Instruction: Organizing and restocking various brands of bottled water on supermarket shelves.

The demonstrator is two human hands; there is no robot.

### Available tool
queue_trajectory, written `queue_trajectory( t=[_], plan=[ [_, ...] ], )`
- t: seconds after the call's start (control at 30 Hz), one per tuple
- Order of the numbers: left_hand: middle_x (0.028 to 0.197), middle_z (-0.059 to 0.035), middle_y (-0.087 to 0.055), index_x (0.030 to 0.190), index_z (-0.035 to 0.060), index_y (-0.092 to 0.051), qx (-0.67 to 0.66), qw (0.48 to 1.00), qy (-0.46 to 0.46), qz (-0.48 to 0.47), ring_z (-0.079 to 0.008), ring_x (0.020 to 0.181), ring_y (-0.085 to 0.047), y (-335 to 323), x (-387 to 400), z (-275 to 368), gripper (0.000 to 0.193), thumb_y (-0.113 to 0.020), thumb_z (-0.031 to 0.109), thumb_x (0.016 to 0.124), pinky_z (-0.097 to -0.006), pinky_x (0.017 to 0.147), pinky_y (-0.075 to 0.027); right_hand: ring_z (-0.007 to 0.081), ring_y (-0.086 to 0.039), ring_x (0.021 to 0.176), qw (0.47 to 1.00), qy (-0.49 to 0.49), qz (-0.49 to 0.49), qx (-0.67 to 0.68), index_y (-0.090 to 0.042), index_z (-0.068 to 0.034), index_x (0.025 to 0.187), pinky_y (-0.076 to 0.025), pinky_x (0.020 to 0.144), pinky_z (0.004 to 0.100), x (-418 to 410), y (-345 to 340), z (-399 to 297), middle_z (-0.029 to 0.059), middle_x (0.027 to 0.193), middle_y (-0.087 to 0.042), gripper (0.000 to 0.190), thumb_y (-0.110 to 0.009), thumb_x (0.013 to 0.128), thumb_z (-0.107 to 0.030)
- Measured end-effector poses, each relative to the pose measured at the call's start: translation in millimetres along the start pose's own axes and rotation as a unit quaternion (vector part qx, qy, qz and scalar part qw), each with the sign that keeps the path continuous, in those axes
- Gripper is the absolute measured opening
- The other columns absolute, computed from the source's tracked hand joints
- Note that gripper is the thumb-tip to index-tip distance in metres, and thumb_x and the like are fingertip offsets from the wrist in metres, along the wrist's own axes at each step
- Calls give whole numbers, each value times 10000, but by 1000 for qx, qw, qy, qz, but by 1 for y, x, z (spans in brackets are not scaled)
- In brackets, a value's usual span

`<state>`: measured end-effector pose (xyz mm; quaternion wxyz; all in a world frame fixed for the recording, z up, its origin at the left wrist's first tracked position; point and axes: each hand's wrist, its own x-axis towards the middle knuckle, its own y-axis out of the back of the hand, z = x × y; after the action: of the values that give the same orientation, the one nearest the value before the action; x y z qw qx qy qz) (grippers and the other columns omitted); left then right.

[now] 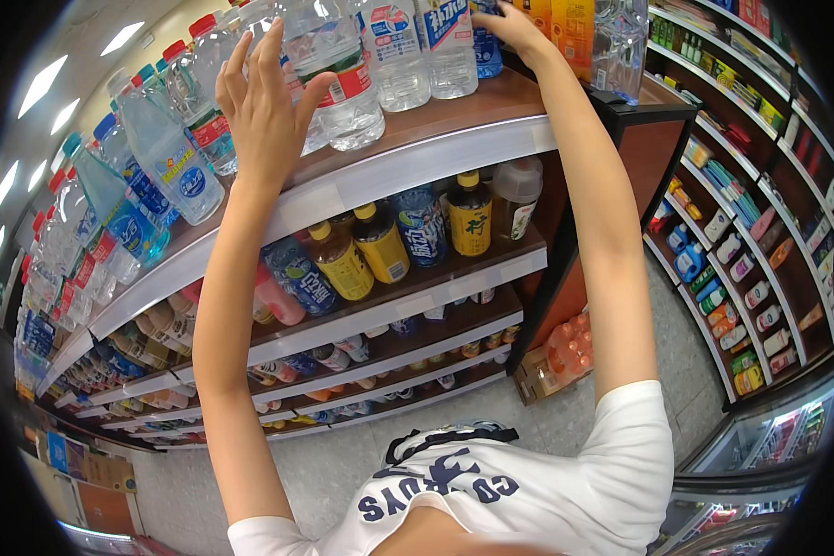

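Observation:
Both arms reach up to the top shelf [459, 142] of a store rack lined with bottled drinks. My left hand [260, 111] is raised with its fingers spread, just left of a large clear water bottle [351, 90] with a red and green label. My right hand [514, 31] reaches among the bottles at the top, its fingers by a blue-labelled bottle [486, 48] and a clear bottle with a blue and white label [450, 48]; its grip is partly hidden. Orange cartons [563, 35] stand just right of it.
Lower shelves hold yellow-capped tea bottles [469, 215] and blue-wrapped bottles [419, 226]. At the rack's end, a cardboard box with pink bottles [563, 354] sits on the tiled floor [667, 333]. Shelves of cleaning products [688, 260] curve along the right, above glass-doored coolers [771, 445].

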<state>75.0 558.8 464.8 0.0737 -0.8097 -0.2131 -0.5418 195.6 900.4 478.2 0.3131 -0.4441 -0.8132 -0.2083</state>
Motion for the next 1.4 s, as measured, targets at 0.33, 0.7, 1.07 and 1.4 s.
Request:
queue_trajectory(
  t=[0.33,0.7,1.07,1.4],
  plan=[
    [1396,-129,-489,1468,95,-344,-25,999,20,-18,-305,1380,-326,-1,-1,-4,718,-617,464,916,-463,1105,-218,320,-675,978,960,-6,-20,-278,-596,43,1150,-521,857,379,-34,16,-40,240,1047,-681,725,-832,618,-390],
    [1379,-138,-493,1435,50,-386,-42,999,22,4,-310,1340,-362,2,3,7,694,-642,420,906,-437,1085,-266,177,-540,1135,968,-1,-238,78,-337,17,1422,-442,996,330,-95,40,-75,130,1257,-554,859,-815,724,-129],
    [1376,-129,-507,1435,84,-411,-44,999,23,15,-291,1341,-367,-2,2,2,683,-630,456,906,-428,1092,-265,134,-623,907,965,-71,-171,187,-605,-81,1133,-497,813,288,-46,39,-36,32,1047,-653,414,-522,986,-459],
    [1379,-117,-509,1428,94,-424,-65,997,42,9,-293,1337,-378,4,1,5,687,-666,438,884,-425,1109,-257,173,-605,1067,892,-104,-374,231,-583,-17,1267,-495,930,342,-29,26,-20,58,1196,-636,332,-538,1003,-214]
  ],
)
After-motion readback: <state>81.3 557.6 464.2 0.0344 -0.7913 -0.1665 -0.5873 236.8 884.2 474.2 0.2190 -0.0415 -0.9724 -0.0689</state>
